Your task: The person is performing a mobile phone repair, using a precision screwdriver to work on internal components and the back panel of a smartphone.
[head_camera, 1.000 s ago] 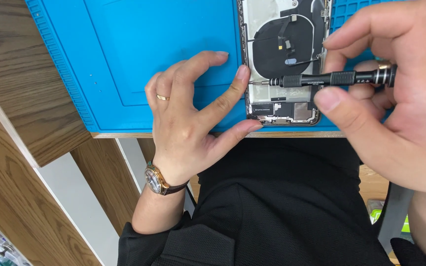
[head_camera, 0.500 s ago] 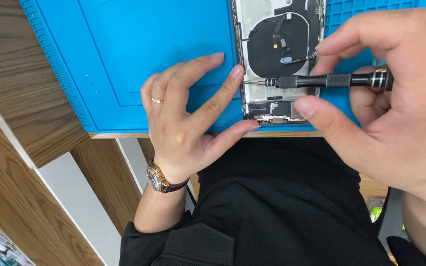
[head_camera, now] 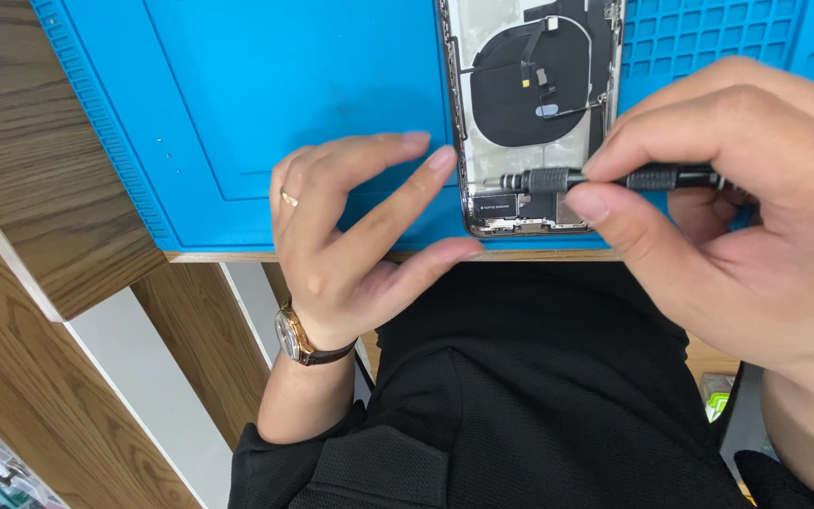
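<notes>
The opened phone (head_camera: 529, 113) is lying on the blue mat (head_camera: 266, 104) at the table (head_camera: 40, 160) edge. Compared with a second ago, the screwdriver (head_camera: 605, 177) is sitting further left, its tip now near the lower left frame. The right hand (head_camera: 737, 207) is pinching it between thumb and fingers; the left hand (head_camera: 350, 226) is bracing the phone's edge, fingers loosely spread.

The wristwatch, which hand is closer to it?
Left. The wristwatch sits on the wrist just below the left hand. The right hand is far across, pinching the screwdriver over the opened phone.
</notes>
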